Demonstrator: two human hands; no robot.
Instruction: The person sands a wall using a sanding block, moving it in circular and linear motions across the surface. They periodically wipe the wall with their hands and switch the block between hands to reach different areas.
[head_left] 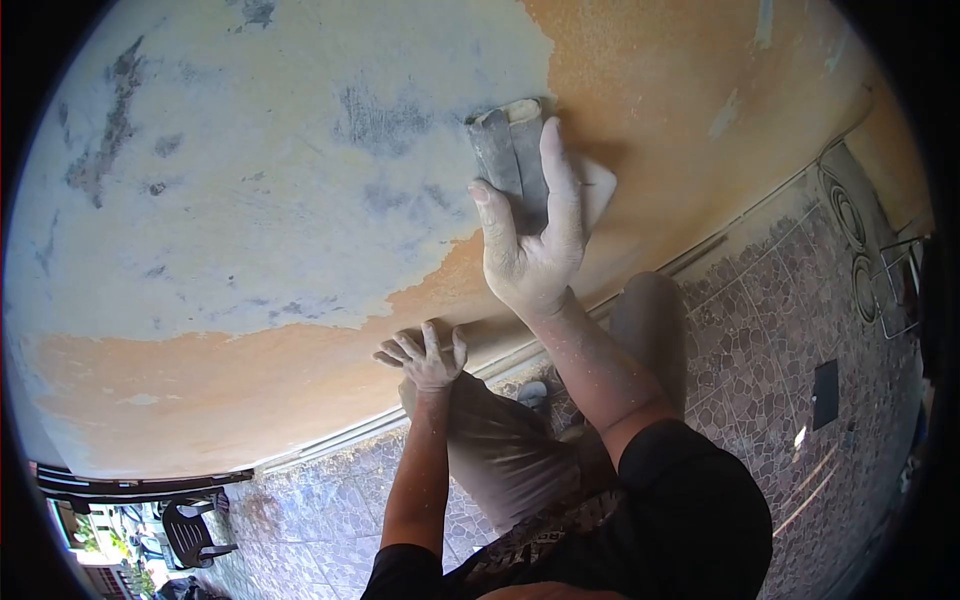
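Observation:
My right hand (532, 245), dusted white, grips a sanding block (500, 155) wrapped in worn grey sandpaper. Thumb and fingers clasp its sides, and its far end lies against the wall (280, 220). The block overlaps the ragged border between a pale, grey-smudged area and orange paint. Lower down, my left hand (430, 362) is open, its dusty fingers spread toward the orange strip of wall, right above my bent knee (480, 420). A part of the right hand's fingers is hidden behind the block.
Patterned stone-look tiles (745, 330) cover the floor along the wall's foot. A coiled hose (850, 225) lies at the right, near a metal frame (900, 290). A dark flat rectangle (825, 395) is on the tiles. A dark plastic chair (190, 535) stands at the lower left.

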